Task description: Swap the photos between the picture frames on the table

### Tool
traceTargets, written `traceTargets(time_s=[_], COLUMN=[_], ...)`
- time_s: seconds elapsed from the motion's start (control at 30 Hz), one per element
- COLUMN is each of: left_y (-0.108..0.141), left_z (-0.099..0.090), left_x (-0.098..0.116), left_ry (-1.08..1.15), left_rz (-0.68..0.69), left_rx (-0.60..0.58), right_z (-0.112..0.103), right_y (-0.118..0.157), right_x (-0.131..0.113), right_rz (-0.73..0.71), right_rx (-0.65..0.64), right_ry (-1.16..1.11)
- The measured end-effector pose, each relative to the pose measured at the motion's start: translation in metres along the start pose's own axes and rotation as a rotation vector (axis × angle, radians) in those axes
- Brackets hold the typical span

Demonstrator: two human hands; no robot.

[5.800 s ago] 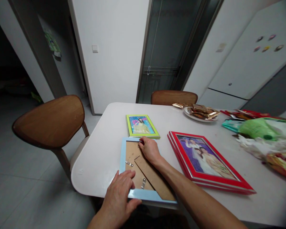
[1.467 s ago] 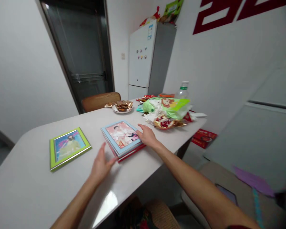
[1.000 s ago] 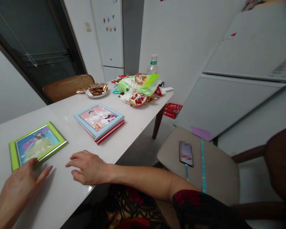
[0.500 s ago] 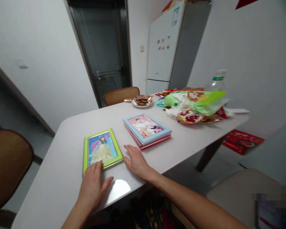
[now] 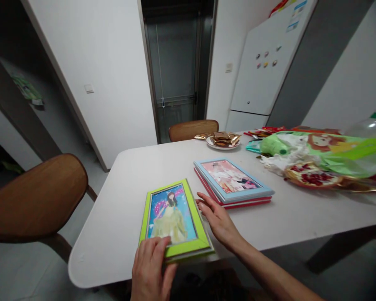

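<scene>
A lime-green picture frame with a picture of a figure in a pale yellow dress lies at the table's near edge. My left hand holds its near left corner, fingers on top and thumb below the front edge. Along the frame's right side is my right hand, fingers extended and apart; whether they touch the frame I cannot tell. Just beyond that hand, a light blue picture frame with a pink picture rests on top of a red-edged one.
A plate of wrapped snacks stands toward the back of the white table. At right are a cut pomegranate, crumpled tissue, a green bag and a clear bottle. A wooden chair is at left.
The green frame has come nearer to me, its front edge now at the table's edge. My left hand has gripped its corner. The view has turned left.
</scene>
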State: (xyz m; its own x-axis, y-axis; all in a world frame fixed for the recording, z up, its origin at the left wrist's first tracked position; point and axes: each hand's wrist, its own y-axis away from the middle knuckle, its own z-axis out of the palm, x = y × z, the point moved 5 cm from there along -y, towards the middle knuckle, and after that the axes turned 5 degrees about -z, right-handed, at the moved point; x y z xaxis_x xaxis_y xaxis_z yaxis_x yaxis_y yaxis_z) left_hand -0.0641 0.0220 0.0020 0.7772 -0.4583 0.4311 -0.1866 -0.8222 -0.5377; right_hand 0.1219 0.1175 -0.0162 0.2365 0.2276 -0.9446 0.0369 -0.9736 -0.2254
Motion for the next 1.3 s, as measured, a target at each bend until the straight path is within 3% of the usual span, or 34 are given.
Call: traceTargets(time_s=[0.13,0.27,0.47,0.67,0.77,0.97,1.17,1.3], left_y=[-0.008,-0.005,0.002,0.022,0.026,0.019,0.016,0.009], left_z=[-0.014,-0.007,0.007,0.011,0.005,-0.006,-0.001,0.01], left_x=[0.001,-0.007,-0.029,-0.05,-0.053,-0.042,-0.039,-0.034], left_ry=[0.29,0.655,1.065,1.033,0.803,0.158,-0.05,0.003], left_rz=[-0.304,-0.587,-0.789,-0.877,-0.807,-0.481,-0.313,-0.115], left_rx=[0.094,0.065,0.065,-0.025,-0.1,-0.199,-0.265,-0.363], right_z=[0.02,0.043,0.061,0.059,0.057,0.052,0.048,0.056], right_y=[0.005,0.018,0.026,0.028,0.028,0.026,0.025,0.026], right_x=[-0.037,-0.065,-0.048,-0.033,-0.032,-0.029,-0.026,-0.028], right_rz=[-0.131,-0.343,-0.453,-0.532,-0.545,-0.53,-0.503,-0.541], right_rx=[-0.084,-0.161,-0.21,-0.341,-0.41,-0.594,-0.716,-0.699], right_ry=[-0.09,0.033,0.378,0.451,0.439,0.456,0.471,0.519])
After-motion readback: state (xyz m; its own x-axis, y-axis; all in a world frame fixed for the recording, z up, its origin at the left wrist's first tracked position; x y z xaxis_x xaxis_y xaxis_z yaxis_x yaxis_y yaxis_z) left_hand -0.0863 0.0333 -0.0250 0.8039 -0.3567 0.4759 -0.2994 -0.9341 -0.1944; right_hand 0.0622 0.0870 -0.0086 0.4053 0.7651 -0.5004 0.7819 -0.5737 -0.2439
